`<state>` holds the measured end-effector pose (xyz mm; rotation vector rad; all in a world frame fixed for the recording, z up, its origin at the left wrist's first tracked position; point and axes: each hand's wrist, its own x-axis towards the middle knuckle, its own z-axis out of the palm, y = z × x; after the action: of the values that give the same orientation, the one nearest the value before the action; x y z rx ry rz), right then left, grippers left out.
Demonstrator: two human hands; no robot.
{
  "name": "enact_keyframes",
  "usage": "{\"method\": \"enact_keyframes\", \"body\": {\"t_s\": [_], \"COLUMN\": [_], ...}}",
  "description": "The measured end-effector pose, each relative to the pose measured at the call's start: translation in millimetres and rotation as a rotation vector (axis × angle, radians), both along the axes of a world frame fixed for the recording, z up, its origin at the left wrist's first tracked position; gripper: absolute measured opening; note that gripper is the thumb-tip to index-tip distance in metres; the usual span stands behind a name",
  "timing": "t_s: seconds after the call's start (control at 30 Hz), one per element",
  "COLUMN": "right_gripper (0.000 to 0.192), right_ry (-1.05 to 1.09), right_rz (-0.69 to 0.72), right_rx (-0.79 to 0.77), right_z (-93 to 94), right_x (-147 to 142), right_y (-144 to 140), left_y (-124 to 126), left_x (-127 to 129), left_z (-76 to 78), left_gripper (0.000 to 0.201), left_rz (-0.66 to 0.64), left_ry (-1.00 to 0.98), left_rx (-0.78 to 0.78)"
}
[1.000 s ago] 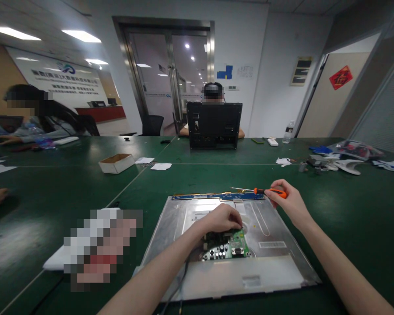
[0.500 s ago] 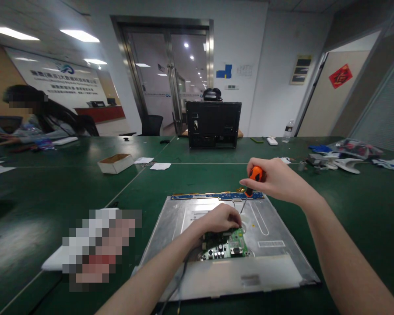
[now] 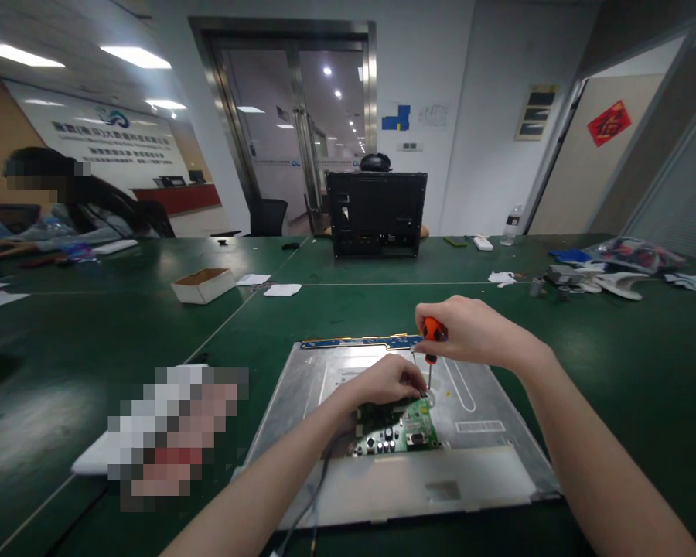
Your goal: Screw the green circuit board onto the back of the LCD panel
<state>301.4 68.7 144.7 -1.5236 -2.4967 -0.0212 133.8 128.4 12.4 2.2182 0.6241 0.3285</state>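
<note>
Two hands over flat grey metal panel (image 3: 487, 402), right hand (image 3: 469, 333) gripping orange-handled screwdriver (image 3: 431, 348) upright, tip down, left hand (image 3: 386, 381) pinching green circuit board (image 3: 409, 433).

Metal panel (image 3: 487, 433) lies flat on table (image 3: 615, 363), nearest the viewer. Circuit board (image 3: 409, 433) sits on panel, centre. Left hand (image 3: 386, 383) rests on board at its 11 o'clock. Right hand (image 3: 469, 333), at 1 o'clock from board, holds screwdriver (image 3: 431, 344) upright, tip down at board's 12 o'clock edge. Cardboard box (image 3: 203, 285) at panel's 10 o'clock; monitor (image 3: 377, 213) at 12 o'clock, well apart.
</note>
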Motion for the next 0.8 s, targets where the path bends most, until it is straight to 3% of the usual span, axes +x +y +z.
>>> {"method": "enact_keyframes", "body": {"t_s": [0.8], "right_gripper": [0.017], "right_ry": [-0.004], "right_rz": [0.062], "right_rx": [-0.007], "right_z": [-11.1], "right_x": [-4], "right_y": [8], "left_y": [0], "left_x": [0], "left_z": [-0.2], "left_gripper": [0.007], "left_rz": [0.016], "left_ry": [0.012], "left_rx": [-0.044]}}
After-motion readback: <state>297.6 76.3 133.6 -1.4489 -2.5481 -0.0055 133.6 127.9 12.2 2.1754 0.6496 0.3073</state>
